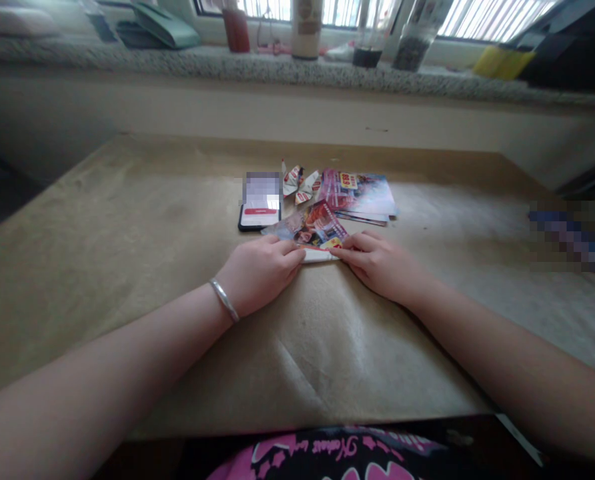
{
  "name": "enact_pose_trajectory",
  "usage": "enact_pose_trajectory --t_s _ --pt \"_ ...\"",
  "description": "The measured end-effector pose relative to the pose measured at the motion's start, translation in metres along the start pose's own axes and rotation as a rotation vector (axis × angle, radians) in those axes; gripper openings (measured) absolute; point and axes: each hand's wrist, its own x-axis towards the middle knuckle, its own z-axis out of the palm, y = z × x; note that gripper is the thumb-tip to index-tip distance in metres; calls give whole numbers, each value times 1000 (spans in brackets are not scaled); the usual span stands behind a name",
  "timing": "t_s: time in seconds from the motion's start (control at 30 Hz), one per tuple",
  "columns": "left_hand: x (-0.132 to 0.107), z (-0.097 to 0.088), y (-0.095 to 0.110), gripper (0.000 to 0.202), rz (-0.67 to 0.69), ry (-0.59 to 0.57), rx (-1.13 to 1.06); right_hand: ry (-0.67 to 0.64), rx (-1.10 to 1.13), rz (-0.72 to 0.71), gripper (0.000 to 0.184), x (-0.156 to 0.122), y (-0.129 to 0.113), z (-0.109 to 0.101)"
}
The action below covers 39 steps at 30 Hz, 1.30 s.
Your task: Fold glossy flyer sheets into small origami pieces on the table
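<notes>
A colourful printed sheet of paper (313, 225) lies on the table with its near edge folded over into a white strip. My left hand (265, 270), with a silver bangle at the wrist, presses on the left end of that fold, fingers together. On the right end of the strip my right hand (377, 263) holds the paper down, thumb and fingers closed on it. Just beyond the sheet sit folded paper pieces (306, 187), white with red print. A phone (260, 213) with a lit screen lies left of them, and a stack of printed sheets (370, 193) lies to the right.
A brown-covered table (127, 220) spreads around the hands. Behind it runs a speckled stone sill (257, 65) with bottles, a red container (236, 30), a green case (165, 27) and a yellow item (502, 61). A blurred-out flat object (572, 240) lies at the far right.
</notes>
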Motion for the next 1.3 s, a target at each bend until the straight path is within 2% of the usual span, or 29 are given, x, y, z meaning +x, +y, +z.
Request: enact_pose_trajectory --t_s 0.23,0.87,1.3 --pt "1 -1 2 21 -3 -29 -11 -5 -43 6 33 -1 1 -1" --pt "4 6 1 25 -11 -13 -37 -3 -110 23 33 -1 0 3" --pt "5 5 1 28 -9 -45 -48 -52 -212 18 32 -2 -4 -1"
